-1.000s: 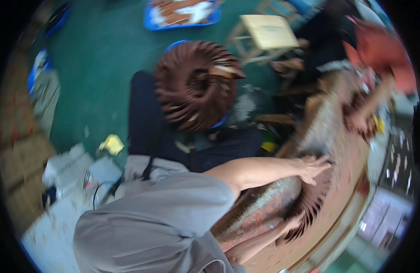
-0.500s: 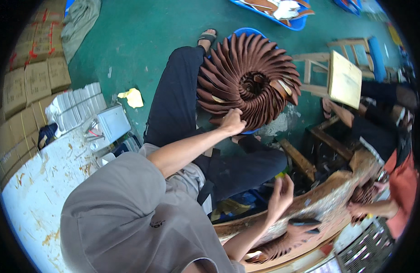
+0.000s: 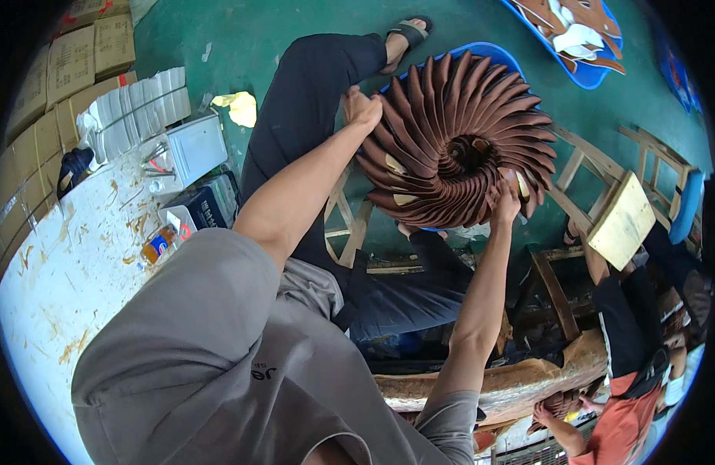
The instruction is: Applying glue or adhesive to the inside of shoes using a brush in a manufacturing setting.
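Note:
A large ring of overlapping brown curved pieces, thin and leather-like, fills a blue basin in front of me. My left hand is closed at the left edge of the ring, beside the basin's rim; what its fingers grip is hidden. My right hand reaches to the ring's near right side, its fingers bent and pinched on brown pieces next to the hollow centre. Pale patches show on a few pieces. The basin stands close to my left knee.
A second blue basin with brown and white pieces lies far right. Wooden stools stand at right, near a co-worker in an orange top. A wooden beam runs in front of that person. Cartons and a white table are left.
My left hand has gone from the ring's near side to its left edge. My right hand has risen from beside the wooden beam onto the ring. The view has shifted.

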The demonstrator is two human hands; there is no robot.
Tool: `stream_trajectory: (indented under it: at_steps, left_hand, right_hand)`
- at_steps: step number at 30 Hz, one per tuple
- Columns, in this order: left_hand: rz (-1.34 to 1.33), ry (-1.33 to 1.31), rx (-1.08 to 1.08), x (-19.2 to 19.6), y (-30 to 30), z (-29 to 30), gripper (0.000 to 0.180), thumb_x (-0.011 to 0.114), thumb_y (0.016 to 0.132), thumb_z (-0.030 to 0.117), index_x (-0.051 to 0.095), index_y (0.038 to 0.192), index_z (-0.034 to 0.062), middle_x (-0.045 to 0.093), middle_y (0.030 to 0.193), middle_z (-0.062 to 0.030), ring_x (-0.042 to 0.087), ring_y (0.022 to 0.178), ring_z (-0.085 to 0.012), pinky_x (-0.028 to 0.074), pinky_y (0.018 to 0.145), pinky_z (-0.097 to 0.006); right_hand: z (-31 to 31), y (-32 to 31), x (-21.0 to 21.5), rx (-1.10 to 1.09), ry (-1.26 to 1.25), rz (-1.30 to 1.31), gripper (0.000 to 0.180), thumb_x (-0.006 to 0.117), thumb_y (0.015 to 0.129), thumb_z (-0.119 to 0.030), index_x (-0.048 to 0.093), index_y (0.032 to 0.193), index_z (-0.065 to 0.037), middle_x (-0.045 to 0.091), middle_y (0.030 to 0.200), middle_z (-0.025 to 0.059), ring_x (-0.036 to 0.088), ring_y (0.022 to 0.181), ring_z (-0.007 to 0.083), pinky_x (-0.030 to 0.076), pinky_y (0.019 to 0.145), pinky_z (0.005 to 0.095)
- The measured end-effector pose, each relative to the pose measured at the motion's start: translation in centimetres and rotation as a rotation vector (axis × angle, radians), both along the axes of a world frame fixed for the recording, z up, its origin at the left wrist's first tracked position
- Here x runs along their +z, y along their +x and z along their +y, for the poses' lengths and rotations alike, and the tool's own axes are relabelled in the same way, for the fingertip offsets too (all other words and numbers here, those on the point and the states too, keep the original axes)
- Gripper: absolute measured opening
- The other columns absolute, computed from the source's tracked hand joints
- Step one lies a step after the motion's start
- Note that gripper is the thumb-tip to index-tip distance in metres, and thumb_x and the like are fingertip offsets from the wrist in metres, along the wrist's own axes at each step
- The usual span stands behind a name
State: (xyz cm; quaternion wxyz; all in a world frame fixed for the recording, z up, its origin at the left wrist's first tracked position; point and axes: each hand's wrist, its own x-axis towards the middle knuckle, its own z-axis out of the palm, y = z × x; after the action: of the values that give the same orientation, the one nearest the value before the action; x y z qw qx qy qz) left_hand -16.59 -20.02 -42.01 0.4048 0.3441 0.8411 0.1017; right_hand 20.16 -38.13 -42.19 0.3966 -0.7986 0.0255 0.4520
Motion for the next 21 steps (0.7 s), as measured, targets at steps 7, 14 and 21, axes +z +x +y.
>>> stream_trajectory:
  at_steps: [7, 14, 21]
  left_hand:
    - [-0.002, 0.573, -0.539, -2.6, 5.1, 2.5, 0.037, 0.070, 0.094, 0.013, 0.068, 0.128, -0.0017, 0.067, 0.125, -0.0240, 0.066, 0.117, -0.0427, 0.053, 0.106, -0.050]
    - [-0.073, 0.361, -0.826, -4.1, 14.4, 12.6, 0.060, 0.070, 0.102, 0.038, 0.063, 0.138, -0.0100, 0.069, 0.137, -0.0300, 0.070, 0.123, -0.0446, 0.055, 0.108, -0.051]
    - [-0.007, -0.126, -1.014, -4.2, 18.9, 15.2, 0.133, 0.074, 0.079, 0.085, 0.036, 0.160, -0.0130, 0.053, 0.152, -0.0407, 0.057, 0.142, -0.0496, 0.047, 0.120, -0.051]
  right_hand:
    - [3.2, 2.8, -6.2, -0.284, -0.025, 0.174, 0.041, 0.075, 0.103, -0.018, 0.063, 0.136, 0.003, 0.068, 0.135, 0.0129, 0.069, 0.119, 0.0246, 0.060, 0.086, 0.0375]
    - [5.6, 2.6, -8.6, -0.482, 0.135, 0.186, 0.056, 0.085, 0.092, -0.019, 0.061, 0.137, 0.003, 0.068, 0.136, 0.0184, 0.069, 0.119, 0.0340, 0.060, 0.095, 0.0492]
    - [8.0, 2.1, -10.0, -0.611, 0.259, 0.089, 0.052, 0.086, 0.083, -0.017, 0.067, 0.122, 0.012, 0.074, 0.119, 0.0166, 0.074, 0.100, 0.0317, 0.061, 0.088, 0.0432]
